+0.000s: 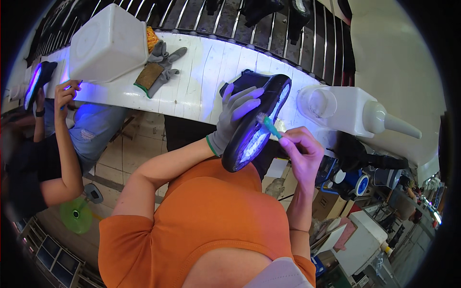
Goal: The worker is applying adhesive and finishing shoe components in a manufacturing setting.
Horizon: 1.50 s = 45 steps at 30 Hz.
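A black shoe [235,151] is tilted over the table's near edge, with its underside turned toward my right side. That underside glows bluish white, brightest along the half nearest me. My left hand [234,114], in a grey glove with a green cuff, is wrapped over the shoe's side and steadies it. Bare and pinched, my right hand [304,151] grips a small brush [271,126] with a turquoise handle. The bristles touch or hover just over the middle of the underside; I cannot tell which.
On the white table [192,103] lie grey work gloves [165,67] beside a white plastic container [108,45]. A white spouted bottle [350,108] and a clear cup [322,103] stand right. Beyond runs a roller conveyor [230,21] with black shoes. At left a co-worker's hand [65,96] works near another shoe [39,81].
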{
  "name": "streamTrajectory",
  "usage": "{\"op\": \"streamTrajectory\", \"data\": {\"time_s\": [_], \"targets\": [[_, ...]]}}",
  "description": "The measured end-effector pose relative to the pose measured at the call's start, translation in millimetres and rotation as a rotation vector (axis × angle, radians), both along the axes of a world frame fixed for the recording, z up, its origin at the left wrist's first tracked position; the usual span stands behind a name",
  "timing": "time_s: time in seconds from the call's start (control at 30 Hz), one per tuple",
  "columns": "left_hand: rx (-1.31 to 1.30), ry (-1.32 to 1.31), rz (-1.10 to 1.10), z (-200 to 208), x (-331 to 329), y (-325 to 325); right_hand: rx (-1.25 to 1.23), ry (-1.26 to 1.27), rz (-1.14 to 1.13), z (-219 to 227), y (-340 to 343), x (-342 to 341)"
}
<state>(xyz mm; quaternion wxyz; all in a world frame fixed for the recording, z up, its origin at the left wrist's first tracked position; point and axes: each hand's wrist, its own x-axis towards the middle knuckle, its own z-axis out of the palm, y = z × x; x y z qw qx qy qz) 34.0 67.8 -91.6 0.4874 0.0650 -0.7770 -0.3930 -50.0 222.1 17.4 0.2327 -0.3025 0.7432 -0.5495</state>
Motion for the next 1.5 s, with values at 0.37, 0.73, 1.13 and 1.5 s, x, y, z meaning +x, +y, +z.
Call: {"op": "streamTrajectory", "data": {"time_s": [0.37,0.73,1.13,1.5], "targets": [[0.001,0.040,-0.006,2.3,-2.0,-1.2,0.126,0.000,-0.235,-13.3,-3.4,-15.2],[-0.043,-0.042,-0.045,15.4,2.7,-13.5,-0.017,0.174,0.114,23.3,-8.4,9.6],[-0.037,-0.335,-0.298,92.6,25.6,-35.7,-0.101,0.532,0.250,59.1,-15.8,11.0],[0.148,-0.629,-0.997,99.7,-11.6,-89.8,-0.151,0.961,0.229,84.0,-40.2,-37.9]]}}
